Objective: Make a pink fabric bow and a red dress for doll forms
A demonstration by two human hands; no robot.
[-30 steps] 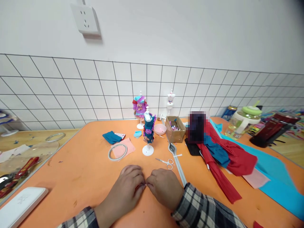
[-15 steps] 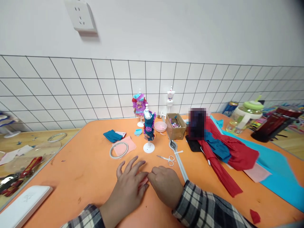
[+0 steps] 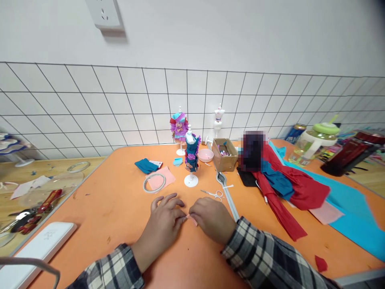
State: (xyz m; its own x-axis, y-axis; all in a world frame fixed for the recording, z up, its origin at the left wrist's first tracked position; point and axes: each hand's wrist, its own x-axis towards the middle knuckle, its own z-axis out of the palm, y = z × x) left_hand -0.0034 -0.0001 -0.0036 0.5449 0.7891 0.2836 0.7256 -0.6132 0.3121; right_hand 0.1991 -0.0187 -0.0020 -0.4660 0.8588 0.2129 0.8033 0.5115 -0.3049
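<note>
A small pink strip of fabric is pinched between my two hands, low over the orange table. My left hand grips one end with thumb and forefinger, its other fingers raised. On the strip's other side, my right hand closes over it with curled fingers. Just beyond the hands lie small scissors. Behind them a miniature dress form in a dark teal and purple dress stands on a round white base. The strip's ends are partly hidden by my fingers.
A tape roll rests on pink fabric, near folded teal fabric. Behind are a pink bowl and a cardboard box. Red cloth, a green-lidded jug and a dark bottle occupy the right. A white power bank lies left.
My hands have moved slightly apart, and the pink strip shows between them now. The view has tilted down a little. The things on the table have stayed put.
</note>
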